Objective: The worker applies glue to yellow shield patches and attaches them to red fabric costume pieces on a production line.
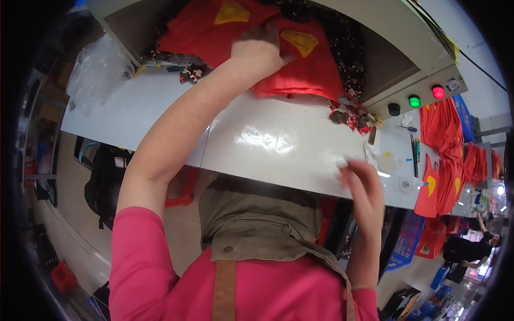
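Note:
Flat red fabric pieces [300,75] with yellow patches [232,13] lie stacked inside the opening of a beige machine housing [428,84]. My left hand [261,45] reaches across and rests on the stack between two of the yellow patches. Its thumb stands apart from the fingers, which are partly in shadow. Over the table's front edge, my right hand [365,190] hovers with loosely bent fingers, slightly blurred, and no object shows in it.
Dark and red scraps [350,119] are strewn around the stack on the white table [257,139]. Clear plastic [99,75] lies at the left. More red pieces [447,155], a screwdriver [409,128] and a small bottle [408,184] lie at the right. Another person [468,249] stands far right.

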Motion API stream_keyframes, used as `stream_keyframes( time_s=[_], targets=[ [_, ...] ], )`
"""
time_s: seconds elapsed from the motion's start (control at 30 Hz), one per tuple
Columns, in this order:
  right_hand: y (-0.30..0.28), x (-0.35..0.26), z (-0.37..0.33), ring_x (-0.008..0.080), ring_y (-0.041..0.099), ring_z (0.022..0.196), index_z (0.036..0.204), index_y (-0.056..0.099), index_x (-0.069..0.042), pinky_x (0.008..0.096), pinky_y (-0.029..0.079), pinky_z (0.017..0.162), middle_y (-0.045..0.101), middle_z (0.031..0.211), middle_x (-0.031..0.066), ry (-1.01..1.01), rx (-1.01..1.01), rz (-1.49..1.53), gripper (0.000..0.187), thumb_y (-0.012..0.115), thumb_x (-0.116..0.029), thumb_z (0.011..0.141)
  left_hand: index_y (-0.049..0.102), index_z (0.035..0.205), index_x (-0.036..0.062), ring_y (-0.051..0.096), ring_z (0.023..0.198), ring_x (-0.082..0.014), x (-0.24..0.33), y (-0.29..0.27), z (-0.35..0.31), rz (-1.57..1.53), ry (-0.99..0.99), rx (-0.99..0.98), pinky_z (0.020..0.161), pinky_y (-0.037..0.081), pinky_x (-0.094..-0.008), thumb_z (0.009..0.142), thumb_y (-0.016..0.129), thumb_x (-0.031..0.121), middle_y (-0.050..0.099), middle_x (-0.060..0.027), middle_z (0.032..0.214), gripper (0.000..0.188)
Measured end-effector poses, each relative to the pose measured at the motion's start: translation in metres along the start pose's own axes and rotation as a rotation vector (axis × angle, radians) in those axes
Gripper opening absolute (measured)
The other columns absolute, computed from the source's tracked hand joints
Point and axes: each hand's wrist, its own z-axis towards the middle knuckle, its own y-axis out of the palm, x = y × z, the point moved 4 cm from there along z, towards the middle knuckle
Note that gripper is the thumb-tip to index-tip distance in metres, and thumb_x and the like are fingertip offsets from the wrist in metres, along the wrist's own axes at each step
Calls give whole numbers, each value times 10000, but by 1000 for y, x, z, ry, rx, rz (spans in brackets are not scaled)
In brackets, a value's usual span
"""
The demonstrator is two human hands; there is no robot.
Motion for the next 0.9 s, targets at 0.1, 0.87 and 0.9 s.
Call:
stream_keyframes(
  time_s=[0.1, 0.87, 0.9],
  targets=[
    [27, 10, 57, 113, 548, 918, 1235, 454, 1, 246, 429, 812, 521, 1199, 65, -192, -202, -141, 372, 535, -127, 896, 355, 1244, 26, 570, 984, -340, 11, 0, 7, -12, -37, -47, 752, 519, -417, 722, 689, 456, 515, -218, 1107, 755],
    [-19, 15, 112, 311, 561, 813, 918, 586, -75, 397, 467, 689, 542, 895, 107, -593, 352, -1110, 142, 566, -51, 779, 347, 1313, -24, 535, 1089, -279, -6, 14, 33, -684, -43, -198, 904, 467, -334, 571, 813, 368, 500, -191, 1223, 960],
    [-20, 14, 106, 309, 557, 821, 917, 583, -69, 389, 462, 697, 542, 893, 110, -582, 334, -1110, 139, 564, -42, 782, 398, 1293, -9, 555, 1058, -276, -7, 13, 30, -856, -131, -219, 890, 475, -343, 619, 797, 310, 542, -174, 1179, 845]
  ],
)
